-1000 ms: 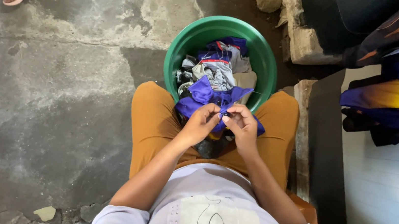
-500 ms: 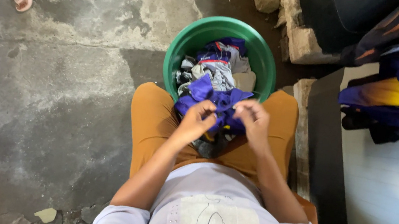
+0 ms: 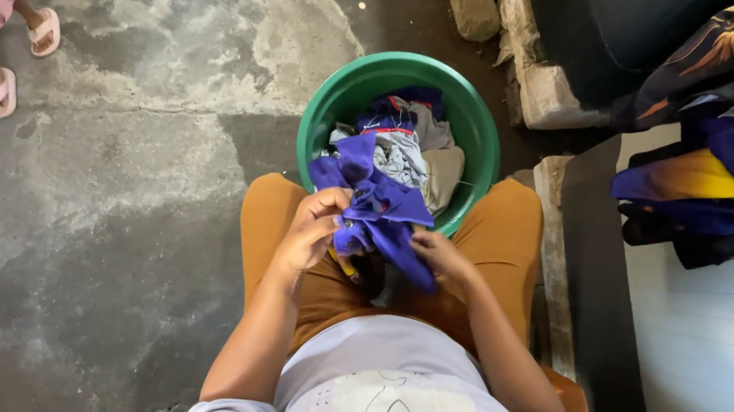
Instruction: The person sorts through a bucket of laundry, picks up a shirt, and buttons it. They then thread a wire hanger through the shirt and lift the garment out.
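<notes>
I sit with a purple cloth [image 3: 376,207] over my lap, above my mustard-coloured trousers. My left hand [image 3: 312,227] grips its left edge, fingers curled into the fabric. My right hand [image 3: 441,255] holds the cloth's lower right side, partly tucked under a fold. Just beyond my knees stands a green basin [image 3: 323,106] filled with several crumpled garments in grey, blue and beige.
A small person in a pink dress and pink sandals [image 3: 23,57] stands at the far left on the stained concrete floor. Stone blocks [image 3: 536,68] lie beyond the basin. At the right, blue and yellow garments [image 3: 732,160] are heaped on a white surface with a dark edge.
My left hand has slid left and up along the purple cloth, while my right hand dropped lower under it. The cloth has spread wider. The person in sandals stepped further into view.
</notes>
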